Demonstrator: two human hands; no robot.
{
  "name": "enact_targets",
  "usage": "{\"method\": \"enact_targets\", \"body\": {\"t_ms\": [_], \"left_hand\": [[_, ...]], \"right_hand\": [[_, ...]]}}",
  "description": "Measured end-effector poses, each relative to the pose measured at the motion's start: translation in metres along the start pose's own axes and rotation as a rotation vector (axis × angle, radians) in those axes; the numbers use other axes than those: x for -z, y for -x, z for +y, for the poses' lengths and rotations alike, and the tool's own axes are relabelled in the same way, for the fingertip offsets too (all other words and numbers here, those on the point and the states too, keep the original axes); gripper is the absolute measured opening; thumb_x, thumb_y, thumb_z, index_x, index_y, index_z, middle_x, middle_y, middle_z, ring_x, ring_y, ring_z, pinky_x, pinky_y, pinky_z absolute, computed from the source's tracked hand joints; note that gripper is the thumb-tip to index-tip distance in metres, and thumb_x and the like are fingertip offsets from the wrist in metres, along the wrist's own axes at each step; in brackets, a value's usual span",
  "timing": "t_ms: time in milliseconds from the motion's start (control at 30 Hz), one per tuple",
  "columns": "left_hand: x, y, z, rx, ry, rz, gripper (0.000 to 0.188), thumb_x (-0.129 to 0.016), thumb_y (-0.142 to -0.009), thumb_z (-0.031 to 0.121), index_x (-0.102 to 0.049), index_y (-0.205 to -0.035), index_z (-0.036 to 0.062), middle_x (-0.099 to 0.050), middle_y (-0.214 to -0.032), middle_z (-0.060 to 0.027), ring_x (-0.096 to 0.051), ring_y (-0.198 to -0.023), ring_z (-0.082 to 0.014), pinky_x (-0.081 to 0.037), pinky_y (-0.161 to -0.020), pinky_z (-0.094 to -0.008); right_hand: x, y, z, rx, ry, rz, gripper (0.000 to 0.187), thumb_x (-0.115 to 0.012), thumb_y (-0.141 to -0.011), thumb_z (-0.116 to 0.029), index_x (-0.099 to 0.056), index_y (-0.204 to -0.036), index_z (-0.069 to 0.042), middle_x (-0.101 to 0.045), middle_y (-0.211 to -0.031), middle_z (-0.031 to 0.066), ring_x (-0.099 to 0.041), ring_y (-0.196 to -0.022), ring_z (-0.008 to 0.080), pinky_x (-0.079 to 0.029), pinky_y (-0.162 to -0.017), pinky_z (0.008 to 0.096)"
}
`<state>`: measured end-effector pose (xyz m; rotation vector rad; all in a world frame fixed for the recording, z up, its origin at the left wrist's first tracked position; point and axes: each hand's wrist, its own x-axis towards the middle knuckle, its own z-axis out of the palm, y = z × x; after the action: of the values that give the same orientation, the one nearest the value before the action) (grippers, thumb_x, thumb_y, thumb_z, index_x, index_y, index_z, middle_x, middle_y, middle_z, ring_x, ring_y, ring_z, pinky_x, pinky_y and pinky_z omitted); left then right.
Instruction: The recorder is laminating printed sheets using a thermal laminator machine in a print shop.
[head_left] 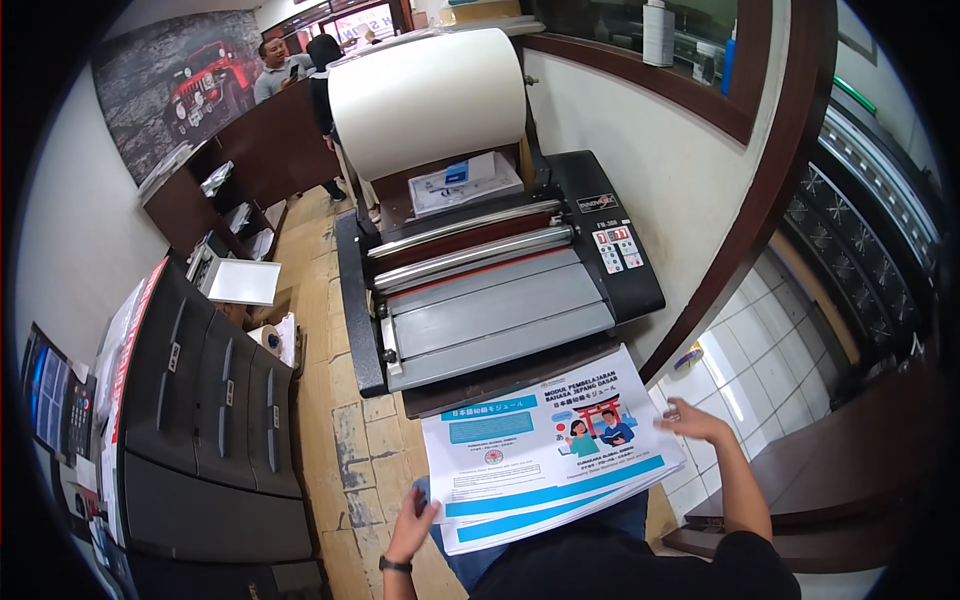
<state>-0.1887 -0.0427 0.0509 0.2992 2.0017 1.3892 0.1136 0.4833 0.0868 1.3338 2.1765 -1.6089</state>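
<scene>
A thick stack of printed sheets (pixel 545 475), white with blue bands and a drawing of two figures before a red gate, lies in front of me, partly over my lap. Its far edge meets the dark front ledge of a roll laminator (pixel 500 310). At the stack's left edge is my left hand (pixel 411 522), thumb and fingers apart, a dark band on the wrist. My right hand (pixel 697 420) is at the right edge with its fingers spread, fingertips by the paper. Several sheets fan out slightly along the near side.
A large white roll (pixel 430 100) sits above the laminator. Dark grey cabinet-like equipment (pixel 215 400) stands at left, near a screen (pixel 48 385). A door frame and white tiled floor (pixel 740 350) lie at right. Two people (pixel 280 72) are at the far counter.
</scene>
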Motion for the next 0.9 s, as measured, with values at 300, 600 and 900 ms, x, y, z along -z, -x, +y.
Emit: {"method": "enact_targets", "body": {"t_ms": [300, 600, 900], "left_hand": [[-0.054, 0.084, 0.066, -0.147, -0.744, -0.041, 0.106, -0.094, -0.065, 0.044, -0.038, -0.136, -0.0129, -0.056, -0.124, -0.0314, -0.062, -0.113, -0.0439, -0.052, -0.093, -0.0433], [-0.049, 0.08, 0.026, -0.455, -0.907, 0.116, 0.061, -0.089, -0.07, 0.026, -0.055, -0.116, 0.005, -0.059, -0.116, -0.0246, -0.064, -0.088, -0.0427, -0.054, -0.074, -0.051], [-0.047, 0.071, 0.005, -0.418, -0.732, 0.032, 0.121, -0.095, -0.063, 0.024, -0.023, -0.158, 0.005, -0.027, -0.156, -0.0371, -0.053, -0.127, -0.0489, -0.053, -0.098, -0.0513]], "right_hand": [[-0.03, 0.073, -0.043, 0.39, 0.634, -0.173, 0.115, -0.1, -0.052, -0.036, -0.042, -0.144, 0.003, -0.059, -0.131, 0.0283, -0.059, -0.122, 0.0423, -0.05, -0.104, 0.0406], [-0.021, 0.067, -0.031, 0.308, 0.601, -0.237, 0.082, -0.099, -0.049, -0.033, -0.069, -0.12, -0.008, -0.069, -0.117, 0.0217, -0.066, -0.109, 0.0384, -0.054, -0.096, 0.0408], [-0.036, 0.065, -0.024, 0.219, 0.597, -0.15, 0.124, -0.101, -0.045, -0.03, -0.037, -0.146, 0.002, -0.056, -0.133, 0.0262, -0.057, -0.125, 0.0391, -0.046, -0.108, 0.0405]]}}
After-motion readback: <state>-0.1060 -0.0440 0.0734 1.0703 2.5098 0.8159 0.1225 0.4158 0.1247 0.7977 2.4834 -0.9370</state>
